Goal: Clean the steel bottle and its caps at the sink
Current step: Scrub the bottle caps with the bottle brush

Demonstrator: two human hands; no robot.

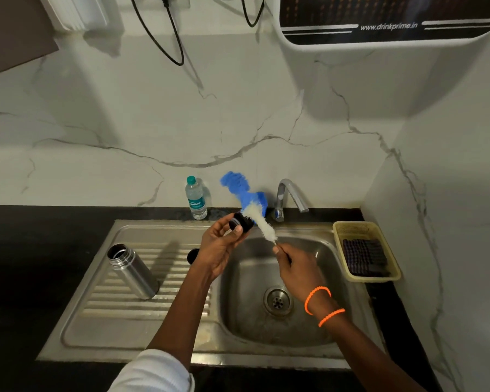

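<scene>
The steel bottle (133, 271) stands open and upright on the ribbed drainboard of the sink (102, 329). My left hand (221, 247) pinches a black cap (241, 222) above the basin's left rim. My right hand (294, 271) grips the handle of a bottle brush (259, 222) with white and blue bristles. The white bristles touch the cap. A second black cap (192, 255) lies on the drainboard, partly hidden behind my left wrist.
A tap (290, 195) stands behind the basin; I see no water running. A plastic water bottle (196, 198) sits on the dark counter by the wall. A yellow basket (365, 251) with a dark scrubbing pad rests to the right of the basin.
</scene>
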